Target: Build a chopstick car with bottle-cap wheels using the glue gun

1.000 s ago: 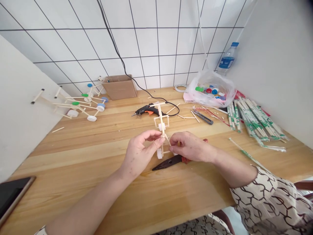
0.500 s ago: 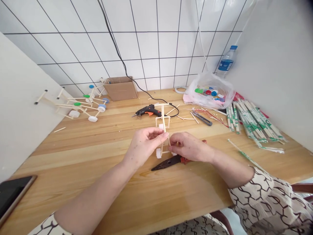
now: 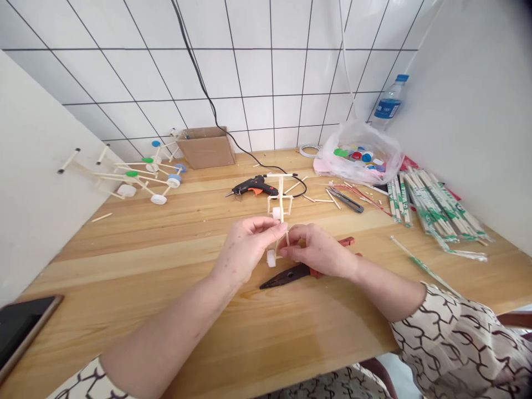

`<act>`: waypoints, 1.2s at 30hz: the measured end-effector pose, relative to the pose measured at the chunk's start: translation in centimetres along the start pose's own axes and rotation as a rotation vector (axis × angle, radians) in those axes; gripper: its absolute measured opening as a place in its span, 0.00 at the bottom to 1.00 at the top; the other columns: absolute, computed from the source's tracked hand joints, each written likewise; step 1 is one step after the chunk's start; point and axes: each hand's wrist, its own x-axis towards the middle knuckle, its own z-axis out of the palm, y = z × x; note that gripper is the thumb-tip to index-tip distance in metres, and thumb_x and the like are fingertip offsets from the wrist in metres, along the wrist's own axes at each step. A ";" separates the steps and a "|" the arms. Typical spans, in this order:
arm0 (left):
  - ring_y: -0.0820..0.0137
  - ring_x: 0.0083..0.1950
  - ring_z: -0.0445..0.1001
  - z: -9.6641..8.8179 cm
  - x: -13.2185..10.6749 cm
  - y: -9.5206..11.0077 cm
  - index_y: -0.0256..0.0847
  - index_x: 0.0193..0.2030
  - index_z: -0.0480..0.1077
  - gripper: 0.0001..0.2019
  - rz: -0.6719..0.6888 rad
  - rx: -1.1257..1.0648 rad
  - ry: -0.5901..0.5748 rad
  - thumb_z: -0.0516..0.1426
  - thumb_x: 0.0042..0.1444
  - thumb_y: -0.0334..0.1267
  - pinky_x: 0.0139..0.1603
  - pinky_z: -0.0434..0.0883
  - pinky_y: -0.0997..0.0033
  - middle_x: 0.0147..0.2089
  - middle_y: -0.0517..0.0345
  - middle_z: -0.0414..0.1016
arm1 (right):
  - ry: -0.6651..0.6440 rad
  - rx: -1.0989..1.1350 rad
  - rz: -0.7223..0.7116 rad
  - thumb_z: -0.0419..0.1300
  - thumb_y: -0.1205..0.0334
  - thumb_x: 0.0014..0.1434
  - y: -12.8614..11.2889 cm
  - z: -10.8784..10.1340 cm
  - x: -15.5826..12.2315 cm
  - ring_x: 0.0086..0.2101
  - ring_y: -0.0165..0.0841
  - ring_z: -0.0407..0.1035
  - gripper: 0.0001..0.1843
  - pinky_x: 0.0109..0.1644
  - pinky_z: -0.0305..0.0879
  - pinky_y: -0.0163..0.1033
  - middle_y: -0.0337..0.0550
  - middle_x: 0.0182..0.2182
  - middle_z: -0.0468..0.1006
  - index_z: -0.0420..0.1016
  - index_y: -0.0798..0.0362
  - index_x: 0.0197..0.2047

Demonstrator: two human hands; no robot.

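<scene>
A small toy vehicle frame [image 3: 281, 195] made of wooden sticks stands between my hands, with a crossbar at its far end and white bottle-cap wheels [image 3: 271, 258]. My left hand [image 3: 245, 244] pinches the frame's middle stick between thumb and fingers. My right hand [image 3: 318, 248] is closed on the frame's near right side, around a short slanting stick; its fingertips partly cover that spot. Beneath the right hand lie long-nose pliers [image 3: 291, 275] with red handles, jaws pointing left. Beyond the frame rests a black glue gun [image 3: 251, 187] with an orange trigger.
Finished stick vehicles [image 3: 137, 177] stand at the left, beside a cardboard box [image 3: 206, 151]. A plastic bag [image 3: 328, 164] of bottle caps, a utility knife [image 3: 347, 200], wrapped chopsticks [image 3: 443, 202] and a water bottle [image 3: 388, 105] are at the right. A phone [image 3: 25, 327] lies near left.
The view has shifted slightly. Both hands keep their hold on the stick frame, and my right fingers have moved slightly closer to the left hand.
</scene>
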 end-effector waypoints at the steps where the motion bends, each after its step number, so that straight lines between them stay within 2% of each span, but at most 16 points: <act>1: 0.73 0.32 0.71 0.1 0.0 0.0 0.40 0.25 0.76 0.04 0.001 -0.003 0.004 0.63 0.41 0.37 0.36 0.66 0.76 0.27 0.61 0.76 | 0.012 0.019 -0.011 0.56 0.62 0.52 0.1 0.1 0.1 0.20 0.22 0.56 0.08 0.24 0.54 0.30 0.33 0.20 0.65 0.71 0.56 0.26; 7: 0.73 0.32 0.71 0.3 0.1 -0.2 0.39 0.24 0.76 0.04 -0.014 -0.011 0.046 0.64 0.40 0.37 0.35 0.66 0.75 0.26 0.60 0.76 | -0.001 0.083 0.089 0.55 0.55 0.54 0.4 0.2 0.1 0.14 0.20 0.50 0.13 0.15 0.48 0.28 0.31 0.16 0.58 0.67 0.55 0.24; 13: 0.72 0.31 0.71 0.2 0.2 -0.2 0.38 0.23 0.76 0.05 -0.015 -0.023 0.061 0.64 0.39 0.37 0.36 0.66 0.73 0.25 0.60 0.76 | 0.000 0.089 0.182 0.51 0.50 0.56 -0.2 -0.3 -0.3 0.11 0.21 0.54 0.16 0.11 0.48 0.28 0.33 0.17 0.64 0.67 0.55 0.29; 18: 0.73 0.30 0.70 0.2 0.2 -0.3 0.39 0.23 0.76 0.05 -0.023 -0.026 0.041 0.64 0.39 0.37 0.34 0.66 0.75 0.24 0.60 0.76 | 0.121 0.032 0.066 0.52 0.56 0.56 -0.6 -0.5 -0.3 0.18 0.23 0.58 0.13 0.21 0.53 0.29 0.34 0.17 0.64 0.71 0.56 0.29; 24: 0.73 0.30 0.70 0.2 0.4 -0.6 0.40 0.23 0.76 0.04 -0.007 -0.035 0.054 0.64 0.40 0.38 0.32 0.66 0.76 0.25 0.60 0.76 | 0.110 0.044 0.078 0.50 0.59 0.57 -0.8 -0.6 -0.3 0.16 0.23 0.53 0.12 0.21 0.49 0.30 0.29 0.12 0.55 0.69 0.55 0.27; 29: 0.73 0.30 0.71 0.4 0.4 -0.7 0.40 0.23 0.77 0.03 -0.005 -0.045 0.079 0.64 0.39 0.36 0.34 0.67 0.76 0.24 0.60 0.77 | 0.121 0.006 -0.009 0.51 0.59 0.56 -0.2 -0.6 0.0 0.21 0.25 0.56 0.13 0.24 0.51 0.30 0.33 0.17 0.62 0.71 0.57 0.26; 36: 0.72 0.30 0.71 0.4 0.3 -0.7 0.40 0.22 0.76 0.04 0.022 -0.022 0.091 0.64 0.41 0.38 0.35 0.67 0.74 0.24 0.60 0.77 | 0.149 -0.011 -0.060 0.52 0.61 0.55 0.1 -0.5 0.2 0.25 0.27 0.59 0.12 0.26 0.54 0.30 0.36 0.20 0.66 0.72 0.57 0.26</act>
